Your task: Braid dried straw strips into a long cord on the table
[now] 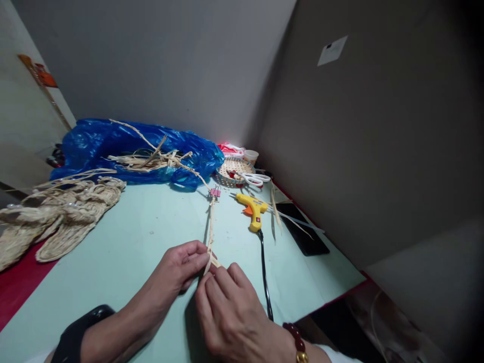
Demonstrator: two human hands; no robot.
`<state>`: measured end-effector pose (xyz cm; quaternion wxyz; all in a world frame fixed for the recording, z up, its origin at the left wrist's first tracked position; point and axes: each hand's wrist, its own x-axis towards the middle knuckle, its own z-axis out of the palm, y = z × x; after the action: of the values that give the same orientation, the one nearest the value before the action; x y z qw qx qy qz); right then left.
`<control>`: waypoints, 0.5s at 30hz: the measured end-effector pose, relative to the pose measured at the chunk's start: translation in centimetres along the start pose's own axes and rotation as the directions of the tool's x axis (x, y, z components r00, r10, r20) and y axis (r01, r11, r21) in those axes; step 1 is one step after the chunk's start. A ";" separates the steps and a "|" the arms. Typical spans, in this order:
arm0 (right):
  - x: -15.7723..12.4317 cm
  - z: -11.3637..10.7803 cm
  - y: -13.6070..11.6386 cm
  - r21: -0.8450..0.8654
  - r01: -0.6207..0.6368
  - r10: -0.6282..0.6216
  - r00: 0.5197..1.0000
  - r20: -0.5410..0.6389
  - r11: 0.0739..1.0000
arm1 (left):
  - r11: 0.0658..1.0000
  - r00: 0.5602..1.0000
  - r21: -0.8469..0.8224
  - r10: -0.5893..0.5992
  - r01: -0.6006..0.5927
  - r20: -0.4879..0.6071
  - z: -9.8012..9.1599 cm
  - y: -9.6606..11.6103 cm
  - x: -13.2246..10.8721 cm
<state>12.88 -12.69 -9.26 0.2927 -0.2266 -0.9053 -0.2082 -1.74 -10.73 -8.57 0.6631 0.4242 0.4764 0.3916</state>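
Observation:
My left hand (180, 267) and my right hand (227, 307) meet at the near end of a thin plaited straw strip (210, 229), and both pinch it with closed fingers. The strip runs away from me across the pale green table (143, 227). A small pink binder clip (215, 192) grips its far end. Loose straw strands lead on from the clip towards the blue plastic bag (113, 146). A black band sits on my left wrist and a dark bead bracelet on my right.
A yellow glue gun (254, 209) with a black cord lies right of the strip, next to a black phone (302, 232). White-handled scissors (255, 179) rest on a small woven basket (234, 169). Woven straw sandals (56, 217) lie at the left. Grey walls close in behind and right.

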 end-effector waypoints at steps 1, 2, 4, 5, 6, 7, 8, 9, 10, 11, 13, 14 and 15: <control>0.1 0.0 0.0 0.002 0.030 -0.030 1.000 -0.004 1.000 | 1.000 1.000 -0.011 -0.006 0.006 -0.002 0.0 0.0 0.0; 0.2 -0.1 0.1 0.022 0.047 -0.047 0.999 0.001 0.999 | 1.000 1.000 -0.021 -0.008 0.008 -0.005 0.1 0.1 -0.1; 0.4 -0.7 0.8 0.109 -0.026 0.022 0.999 0.041 0.994 | 0.999 1.000 -0.044 -0.001 0.001 -0.004 0.1 0.2 -0.2; 0.6 -1.1 1.3 0.170 -0.122 0.111 0.991 0.077 0.978 | 0.999 1.000 -0.050 0.005 -0.006 -0.006 0.1 0.2 -0.2; 0.8 -1.5 2.0 0.230 -0.260 0.238 0.964 0.120 0.938 | 0.999 1.000 -0.051 0.011 -0.012 -0.013 0.1 0.3 -0.3; 1.0 -1.8 2.8 0.291 -0.407 0.362 0.911 0.195 0.866 | 0.999 1.000 -0.046 0.018 -0.019 -0.026 0.1 0.3 -0.4; 1.1 -2.0 3.6 0.351 -0.528 0.467 0.848 0.248 0.773 | 0.999 0.999 -0.033 0.026 -0.028 -0.042 0.1 0.4 -0.4; 1.3 -2.1 4.3 0.427 -0.617 0.511 0.787 0.346 0.661 | 0.999 0.998 -0.014 0.035 -0.036 -0.052 0.1 0.5 -0.5; 1.4 -2.1 4.9 0.509 -0.663 0.482 0.749 0.455 0.549 | 0.999 0.997 0.007 0.048 -0.048 -0.054 0.1 0.5 -0.5; 1.5 -2.0 5.4 0.576 -0.686 0.421 0.728 0.541 0.444 | 0.998 0.997 0.030 0.065 -0.064 -0.050 0.1 0.6 -0.5; 1.6 -1.6 5.9 0.655 -0.694 0.292 0.720 0.629 0.299 | 0.991 0.994 0.087 0.102 -0.098 -0.044 0.2 0.7 -0.5; 1.6 -1.4 5.9 0.671 -0.690 0.260 0.724 0.639 0.273 | 0.987 0.992 0.114 0.117 -0.111 -0.042 0.3 0.8 -0.6; 1.7 -1.2 5.8 0.675 -0.685 0.252 0.728 0.637 0.273 | 0.983 0.991 0.140 0.128 -0.121 -0.043 0.3 0.8 -0.6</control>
<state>15.28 -8.08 -5.89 0.2182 -0.3410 -0.7977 0.4470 -1.64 -11.05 -7.58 0.5943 0.4873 0.4916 0.4094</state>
